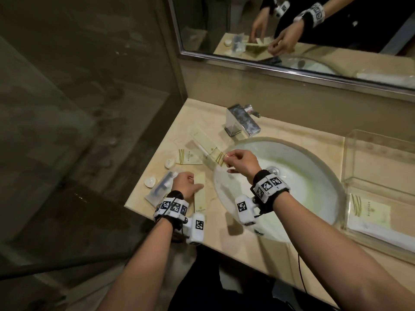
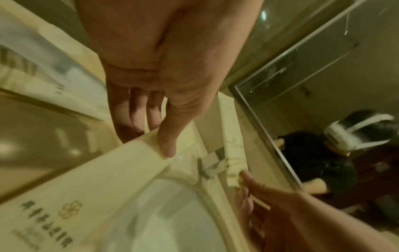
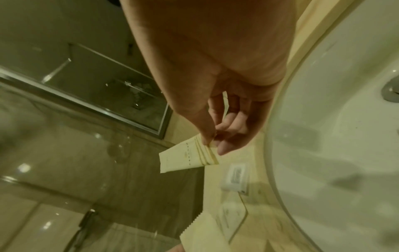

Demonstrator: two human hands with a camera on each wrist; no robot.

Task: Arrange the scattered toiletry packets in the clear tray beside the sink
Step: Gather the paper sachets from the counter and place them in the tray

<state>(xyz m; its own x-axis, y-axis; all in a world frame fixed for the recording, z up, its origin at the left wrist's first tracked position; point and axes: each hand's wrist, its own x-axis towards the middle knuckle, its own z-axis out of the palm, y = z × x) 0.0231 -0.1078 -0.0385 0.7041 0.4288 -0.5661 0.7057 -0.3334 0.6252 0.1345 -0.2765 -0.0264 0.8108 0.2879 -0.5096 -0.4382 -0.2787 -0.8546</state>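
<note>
- Head view: right hand (image 1: 239, 163) pinches a striped packet (image 1: 219, 158) by its end, lifted above the counter (image 1: 247, 250).
- Left hand (image 1: 185, 184) grips a long packet (image 1: 200, 198) lying below it.
- Sink (image 1: 314, 187) lies between hands and clear tray (image 1: 379, 153), far right.
- Faucet (image 1: 242, 122) stands beyond the right hand.

Two bare forearms reach up from the lower frame, the left hand (image 1: 185, 184) at centre-left with thumb pressed down, the right hand (image 1: 239, 161) at centre with thumb and forefinger pinched.
</note>
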